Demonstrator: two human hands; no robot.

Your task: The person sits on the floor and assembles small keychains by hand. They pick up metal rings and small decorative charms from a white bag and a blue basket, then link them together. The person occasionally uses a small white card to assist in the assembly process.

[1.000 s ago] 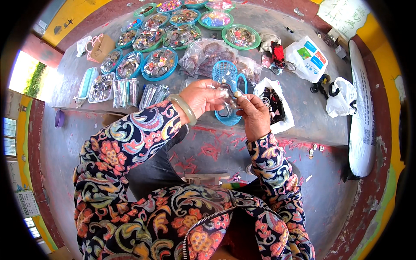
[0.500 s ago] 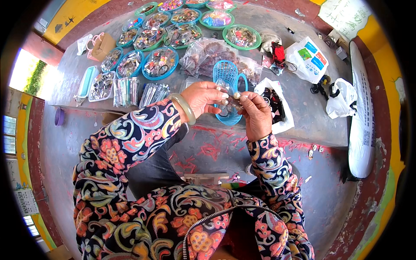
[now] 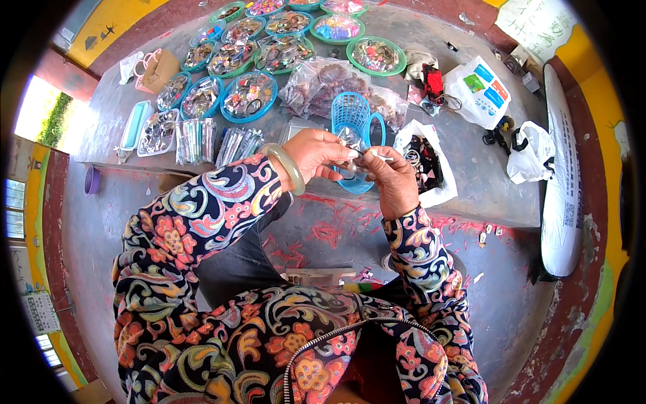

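My left hand (image 3: 317,156), with a pale green bangle (image 3: 287,168) on the wrist, pinches a small clear plastic packet (image 3: 349,138) in front of me. My right hand (image 3: 393,178) meets it from the right, its fingertips closed on a thin pale strip (image 3: 381,156) at the packet's edge. Both hands hover above a blue plastic basket (image 3: 353,114) on the grey concrete ledge (image 3: 471,182). What is inside the packet is too small to tell.
Round green and blue trays (image 3: 249,94) of small trinkets fill the ledge's far side, with clear bags (image 3: 323,81) of items. An open white bag with dark pieces (image 3: 424,161) lies right of the basket. More white bags (image 3: 528,151) and a long white sack (image 3: 562,182) sit further right.
Both hands have stayed together over the blue basket; the fingers have shifted slightly on the small packet.
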